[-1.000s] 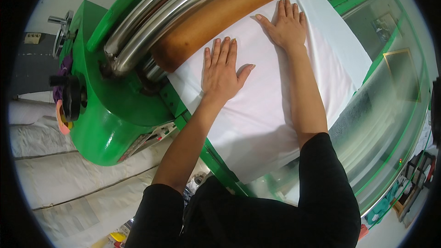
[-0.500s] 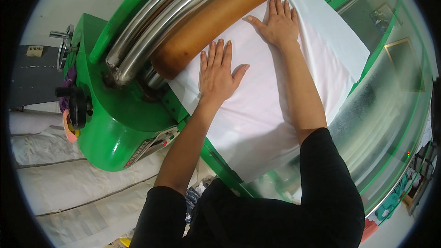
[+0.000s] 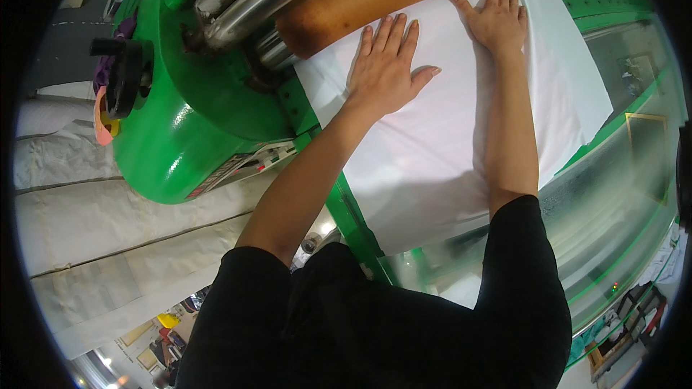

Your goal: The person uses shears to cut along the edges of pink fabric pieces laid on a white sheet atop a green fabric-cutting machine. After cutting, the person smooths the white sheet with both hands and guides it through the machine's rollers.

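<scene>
A white cloth lies spread over the feed bed of a green roller machine, its far edge against a brown padded roller. Flat on the cloth's left part rests my left hand, fingers spread and pointing at the roller. My right hand is pressed flat near the far right of the cloth, its fingertips close to the roller. The fabric wrinkles lightly between and below the hands. Neither hand grips anything. Whether the cloth's far edge has passed beneath the roller is hidden.
Shiny metal rollers run behind the brown one. A black crank handle sticks out at the machine's left end. Large wrapped rolls lie at the lower left. A clear curved cover lies on the right.
The view has shifted, so the machine sits further up and my hands appear further right. Both hands stay flat on the cloth, close to the roller.
</scene>
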Motion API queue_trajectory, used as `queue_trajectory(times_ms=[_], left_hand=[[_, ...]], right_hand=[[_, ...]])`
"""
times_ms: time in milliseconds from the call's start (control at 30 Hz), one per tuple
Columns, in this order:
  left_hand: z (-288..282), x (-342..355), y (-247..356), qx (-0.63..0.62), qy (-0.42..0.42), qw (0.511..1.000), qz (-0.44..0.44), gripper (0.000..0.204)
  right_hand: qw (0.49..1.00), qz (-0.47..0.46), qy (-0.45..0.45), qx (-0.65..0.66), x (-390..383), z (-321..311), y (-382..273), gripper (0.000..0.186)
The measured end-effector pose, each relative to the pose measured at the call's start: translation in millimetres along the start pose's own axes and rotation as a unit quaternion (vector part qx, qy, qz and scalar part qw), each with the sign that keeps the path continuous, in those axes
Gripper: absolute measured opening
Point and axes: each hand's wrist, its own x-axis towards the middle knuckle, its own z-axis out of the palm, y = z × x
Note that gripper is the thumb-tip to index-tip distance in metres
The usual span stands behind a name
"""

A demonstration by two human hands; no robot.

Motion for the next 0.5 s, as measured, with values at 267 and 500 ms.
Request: queue_trajectory(times_ms=[267, 500], left_hand=[[-9, 2, 4, 0.009, -0.023, 1.000, 0.007, 0.081], [-14, -22, 19, 0.016, -0.039, 0.999, 0.007, 0.080]], right_hand=[[0.999, -0.020, -0.001, 0.036, -9, 1, 24, 0.123], [0.997, -0.027, -0.004, 0.066, -44, -27, 44, 0.108]])
